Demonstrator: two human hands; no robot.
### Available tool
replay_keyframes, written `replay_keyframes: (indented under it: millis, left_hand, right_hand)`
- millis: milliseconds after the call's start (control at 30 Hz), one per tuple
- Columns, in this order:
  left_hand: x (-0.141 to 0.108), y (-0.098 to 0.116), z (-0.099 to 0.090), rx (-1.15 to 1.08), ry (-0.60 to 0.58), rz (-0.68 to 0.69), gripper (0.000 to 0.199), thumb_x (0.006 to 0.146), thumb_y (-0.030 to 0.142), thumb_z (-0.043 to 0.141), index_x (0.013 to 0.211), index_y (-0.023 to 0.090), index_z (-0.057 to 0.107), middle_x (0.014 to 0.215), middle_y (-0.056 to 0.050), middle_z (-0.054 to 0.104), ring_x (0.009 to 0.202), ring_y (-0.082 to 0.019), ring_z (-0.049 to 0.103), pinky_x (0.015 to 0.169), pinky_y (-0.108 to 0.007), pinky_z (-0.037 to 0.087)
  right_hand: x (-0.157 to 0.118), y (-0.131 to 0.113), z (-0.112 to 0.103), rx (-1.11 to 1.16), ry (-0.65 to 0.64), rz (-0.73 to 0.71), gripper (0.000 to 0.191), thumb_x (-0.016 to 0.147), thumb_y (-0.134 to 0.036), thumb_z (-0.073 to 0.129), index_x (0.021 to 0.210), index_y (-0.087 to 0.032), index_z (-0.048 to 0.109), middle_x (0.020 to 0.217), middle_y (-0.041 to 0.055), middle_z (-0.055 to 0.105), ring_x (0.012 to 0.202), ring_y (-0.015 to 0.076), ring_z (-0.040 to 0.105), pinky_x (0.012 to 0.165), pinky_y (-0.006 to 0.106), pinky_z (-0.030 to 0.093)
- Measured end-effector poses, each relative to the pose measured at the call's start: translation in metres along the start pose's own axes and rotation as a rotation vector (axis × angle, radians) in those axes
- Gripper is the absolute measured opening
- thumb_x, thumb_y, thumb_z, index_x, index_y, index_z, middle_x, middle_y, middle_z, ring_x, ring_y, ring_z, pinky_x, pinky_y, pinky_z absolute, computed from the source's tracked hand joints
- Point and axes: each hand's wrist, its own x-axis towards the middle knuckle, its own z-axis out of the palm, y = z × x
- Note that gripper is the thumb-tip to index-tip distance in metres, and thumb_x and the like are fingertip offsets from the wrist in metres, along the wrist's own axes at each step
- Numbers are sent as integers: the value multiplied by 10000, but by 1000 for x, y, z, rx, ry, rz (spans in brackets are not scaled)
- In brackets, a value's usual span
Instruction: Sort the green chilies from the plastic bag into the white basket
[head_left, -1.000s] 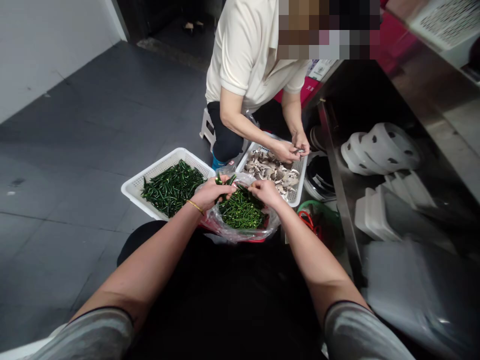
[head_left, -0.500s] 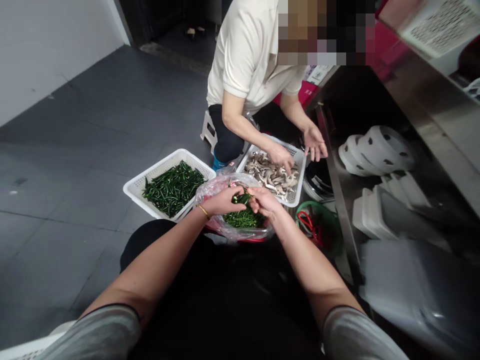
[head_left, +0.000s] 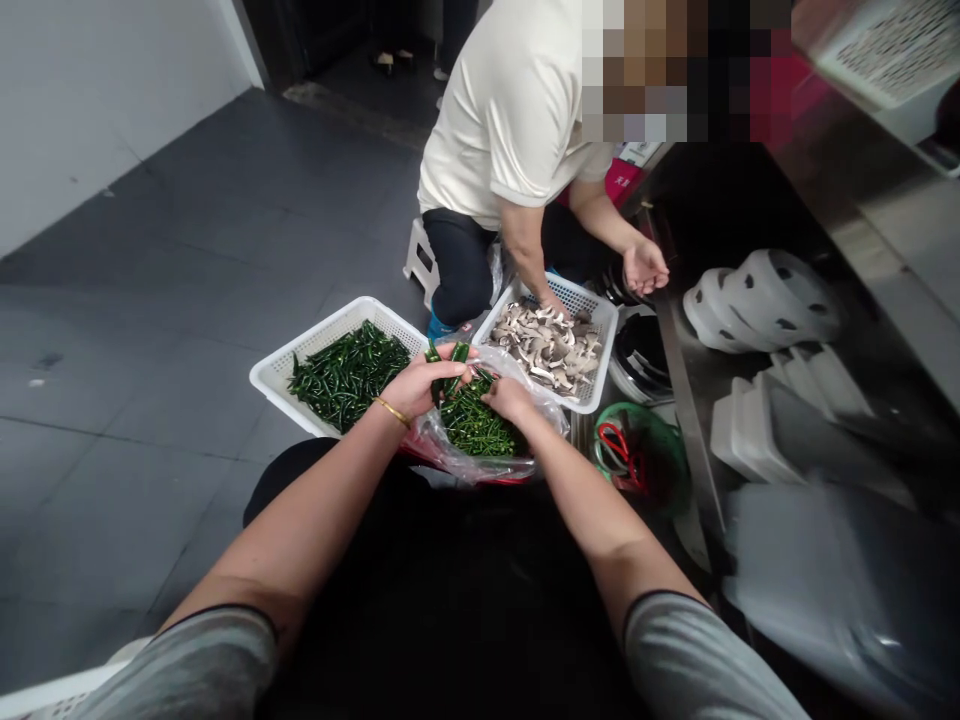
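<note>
Several green chili peppers (head_left: 448,375) stick up from my left hand (head_left: 421,385), whose fingers are wrapped round them above the left side of a clear plastic bag (head_left: 547,412). My right hand (head_left: 511,402) is closed in a pinch at the bag's upper right, with a dark green pepper at its fingertips; its grip is partly hidden. Thin green stems and peppers (head_left: 480,422) fill the bag, which sits in something red. Left of it, a white perforated basket (head_left: 271,378) holds a pile of dark green chili peppers (head_left: 349,375).
Opposite me a person in a cream shirt (head_left: 480,130) reaches into a white basket (head_left: 609,340) of torn mushrooms (head_left: 551,345). At the right, a green basket (head_left: 660,430) with red handles stands by a metal shelf (head_left: 694,430) holding white containers (head_left: 772,300).
My hands have moved apart: the left went slightly left with the peppers raised, the right lowered and closed. The person's hand reached deeper into the mushroom basket's far side.
</note>
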Motion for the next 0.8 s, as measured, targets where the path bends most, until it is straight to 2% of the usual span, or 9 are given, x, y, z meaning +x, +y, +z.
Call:
replay_keyframes:
  millis: [100, 200, 267, 333, 400, 533, 567, 667, 800]
  left_hand:
    - [4, -6, 1, 102, 29, -30, 339, 573, 240, 774, 862, 109, 657, 603, 21, 568, 519, -66, 467, 520, -209, 348]
    - [8, -16, 3, 247, 78, -32, 252, 553, 224, 784, 718, 117, 625, 584, 22, 560, 513, -70, 462, 496, -209, 339]
    - [10, -22, 4, 325, 95, -18, 230, 571, 234, 772, 706, 127, 620, 591, 15, 572, 502, -73, 457, 458, -206, 309]
    - [10, -27, 7, 383, 69, -26, 224, 596, 249, 758, 734, 131, 628, 601, 0, 594, 493, -80, 463, 427, -205, 279]
    - [9, -30, 9, 421, 58, -36, 218, 609, 255, 749, 738, 130, 626, 594, -16, 610, 492, -90, 480, 421, -208, 276]
    - [8, -27, 8, 403, 80, -22, 188, 594, 224, 744, 693, 124, 619, 538, -15, 596, 497, -102, 503, 473, -222, 338]
    - [8, -25, 7, 370, 84, -13, 187, 588, 221, 746, 688, 122, 623, 538, -12, 596, 501, -102, 506, 491, -226, 353]
    - [9, -19, 2, 238, 115, 12, 217, 564, 222, 767, 711, 112, 650, 595, -12, 619, 537, -98, 520, 542, -233, 386]
    - [10, -16, -1, 141, 166, -39, 256, 520, 211, 802, 710, 113, 662, 641, -19, 638, 559, -110, 537, 573, -251, 418]
  right_hand:
    - [0, 8, -9, 340, 11, 22, 168, 718, -285, 633, 597, -196, 558, 576, 9, 592, 552, 150, 574, 549, 279, 496]
    - [-14, 12, -28, 820, -95, 50, 209, 678, -326, 646, 621, -187, 501, 568, -8, 592, 444, 98, 515, 446, 231, 471]
    - [-27, 5, -37, 1021, -162, -26, 236, 635, -352, 682, 672, -182, 522, 624, 1, 628, 463, 95, 537, 457, 231, 489]
    - [-39, -6, -40, 1072, -151, -137, 268, 636, -395, 688, 715, -182, 546, 642, 6, 639, 493, 109, 561, 489, 249, 508]
    - [-47, -15, -38, 951, -27, -226, 260, 696, -428, 647, 717, -185, 554, 622, 10, 627, 528, 132, 579, 536, 274, 517]
    - [-41, -10, -32, 347, 310, -345, 195, 838, -338, 529, 792, -183, 638, 796, 70, 673, 808, 196, 628, 783, 320, 493]
    - [-36, -5, -30, 199, 310, -350, 187, 850, -309, 525, 846, -182, 663, 863, 82, 682, 871, 204, 625, 828, 318, 472]
    - [-17, 11, -18, -153, 148, -250, 219, 836, -281, 582, 996, -174, 686, 960, 114, 688, 918, 224, 634, 820, 294, 456]
    - [-3, 22, -3, -397, 91, -104, 245, 850, -297, 574, 1020, -170, 697, 1050, 156, 667, 903, 236, 652, 749, 286, 468]
